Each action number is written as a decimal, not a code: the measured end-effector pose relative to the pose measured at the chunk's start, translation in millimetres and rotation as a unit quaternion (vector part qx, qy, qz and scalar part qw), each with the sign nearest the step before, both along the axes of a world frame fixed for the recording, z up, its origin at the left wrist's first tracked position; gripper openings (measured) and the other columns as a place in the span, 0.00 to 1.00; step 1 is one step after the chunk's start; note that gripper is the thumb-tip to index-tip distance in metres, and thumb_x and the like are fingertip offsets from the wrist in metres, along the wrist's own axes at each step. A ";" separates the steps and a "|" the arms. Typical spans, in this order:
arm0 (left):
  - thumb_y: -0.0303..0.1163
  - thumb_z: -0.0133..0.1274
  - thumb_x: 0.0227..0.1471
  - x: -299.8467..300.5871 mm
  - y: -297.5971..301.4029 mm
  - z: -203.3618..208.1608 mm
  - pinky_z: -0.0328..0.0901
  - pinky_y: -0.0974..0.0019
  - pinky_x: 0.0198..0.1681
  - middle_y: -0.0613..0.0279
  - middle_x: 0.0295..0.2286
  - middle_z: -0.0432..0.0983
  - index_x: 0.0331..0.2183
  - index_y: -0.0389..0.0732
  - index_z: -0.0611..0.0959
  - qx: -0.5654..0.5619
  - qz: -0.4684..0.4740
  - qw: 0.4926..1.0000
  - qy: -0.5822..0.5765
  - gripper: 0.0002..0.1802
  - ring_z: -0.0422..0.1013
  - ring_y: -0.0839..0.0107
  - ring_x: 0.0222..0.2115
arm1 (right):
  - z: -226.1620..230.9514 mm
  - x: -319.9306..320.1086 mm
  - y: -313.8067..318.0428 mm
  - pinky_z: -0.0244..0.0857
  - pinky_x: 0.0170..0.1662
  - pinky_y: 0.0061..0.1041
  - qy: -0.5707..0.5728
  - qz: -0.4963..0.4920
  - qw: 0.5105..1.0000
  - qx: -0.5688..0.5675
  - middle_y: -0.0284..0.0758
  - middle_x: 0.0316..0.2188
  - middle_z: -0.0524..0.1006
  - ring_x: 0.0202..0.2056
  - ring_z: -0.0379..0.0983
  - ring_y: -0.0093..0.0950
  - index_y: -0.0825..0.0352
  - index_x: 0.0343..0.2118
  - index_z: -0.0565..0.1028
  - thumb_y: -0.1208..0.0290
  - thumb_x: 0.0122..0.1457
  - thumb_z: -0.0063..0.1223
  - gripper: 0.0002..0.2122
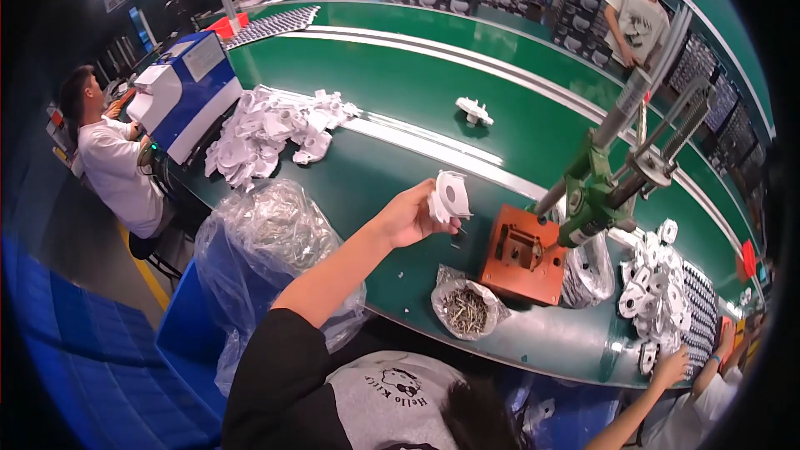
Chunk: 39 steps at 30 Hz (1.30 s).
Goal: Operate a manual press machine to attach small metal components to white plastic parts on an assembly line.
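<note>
My left hand [412, 215] is closed around a white plastic housing [451, 196] with a round hole, held up over the green workbench [408, 279]. Reaching far to the right, my right hand [670, 367] is at the near edge of a tray of small dark parts [700, 308]. A loose white part with a dark opening [648, 357] lies just beside it, below a heap of white plastic parts [654, 292]. The right fingers are too small to make out. Between my hands stands a green hand press [587, 212] on an orange base [521, 262].
An open plastic bag of metal pins [465, 313] sits before the press. More white parts [271, 133] are heaped at left, near a blue-and-white machine [187, 87] and clear plastic bags [275, 233]. One white part [474, 112] lies across the rail. Co-workers sit left and right.
</note>
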<state>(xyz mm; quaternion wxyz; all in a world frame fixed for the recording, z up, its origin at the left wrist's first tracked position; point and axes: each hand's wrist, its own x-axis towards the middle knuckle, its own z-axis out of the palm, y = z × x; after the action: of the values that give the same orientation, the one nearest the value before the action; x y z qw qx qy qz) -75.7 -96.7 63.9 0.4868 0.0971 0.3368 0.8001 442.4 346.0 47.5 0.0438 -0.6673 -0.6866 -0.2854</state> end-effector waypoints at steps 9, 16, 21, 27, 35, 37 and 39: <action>0.43 0.40 0.56 105.4 35.5 6.2 0.59 0.76 0.09 0.52 0.30 0.75 0.44 0.36 0.72 0.095 -0.116 0.988 -0.026 0.22 0.65 0.74 0.10 | 28.0 -191.0 -236.9 0.50 0.57 0.36 0.602 0.535 0.553 -0.213 0.43 0.54 0.62 0.56 0.57 0.36 0.73 0.56 0.59 0.57 0.47 0.52 0.35; 0.36 0.45 0.56 129.9 32.2 3.2 0.54 0.77 0.11 0.62 0.25 0.70 0.41 0.45 0.68 0.083 -0.127 0.986 -0.063 0.11 0.61 0.77 0.10 | 16.1 -263.7 -290.3 0.52 0.54 0.31 0.502 0.649 0.441 -0.363 0.44 0.51 0.61 0.53 0.58 0.36 0.72 0.56 0.61 0.65 0.47 0.55 0.32; 0.38 0.42 0.58 138.2 36.5 -5.1 0.51 0.78 0.11 0.64 0.22 0.70 0.42 0.45 0.69 0.045 -0.058 0.996 -0.055 0.12 0.58 0.80 0.10 | 8.3 -264.4 -296.5 0.52 0.54 0.31 0.520 0.616 0.451 -0.383 0.43 0.49 0.61 0.51 0.59 0.33 0.73 0.55 0.59 0.67 0.46 0.56 0.33; 0.42 0.42 0.57 134.0 34.6 -7.6 0.50 0.79 0.10 0.67 0.21 0.69 0.43 0.44 0.71 0.059 -0.065 0.996 -0.034 0.16 0.58 0.83 0.10 | -0.7 -268.2 -302.9 0.52 0.54 0.29 0.569 0.593 0.415 -0.391 0.40 0.47 0.60 0.50 0.59 0.32 0.72 0.56 0.55 0.64 0.46 0.59 0.36; 0.33 0.44 0.58 149.0 48.0 -5.8 0.61 0.71 0.44 0.61 0.35 0.67 0.46 0.37 0.60 0.107 0.089 0.983 0.122 0.18 0.65 0.75 0.38 | -16.1 -278.5 -293.4 0.52 0.54 0.32 0.641 0.505 0.415 -0.402 0.42 0.51 0.58 0.52 0.57 0.34 0.72 0.55 0.54 0.69 0.44 0.60 0.36; 0.30 0.46 0.56 148.1 47.6 -7.0 0.62 0.70 0.45 0.60 0.35 0.67 0.45 0.36 0.61 0.071 0.103 0.973 0.192 0.18 0.66 0.74 0.39 | -11.9 -276.7 -296.0 0.49 0.56 0.34 0.598 0.538 0.504 -0.315 0.45 0.51 0.58 0.53 0.55 0.38 0.72 0.54 0.54 0.66 0.44 0.61 0.36; 0.26 0.49 0.54 146.0 49.3 -9.1 0.63 0.70 0.44 0.59 0.37 0.67 0.41 0.34 0.62 0.038 0.116 0.963 0.239 0.16 0.67 0.76 0.38 | -4.4 -273.9 -297.1 0.48 0.56 0.37 0.515 0.594 0.559 -0.262 0.47 0.52 0.57 0.53 0.54 0.43 0.73 0.54 0.56 0.65 0.45 0.60 0.35</action>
<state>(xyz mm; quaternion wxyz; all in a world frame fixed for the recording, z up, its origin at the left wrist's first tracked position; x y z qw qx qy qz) 70.4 -47.4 54.8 0.2917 0.2644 0.4218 0.8167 168.5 48.9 43.1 0.3734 -0.1237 -0.8326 0.3901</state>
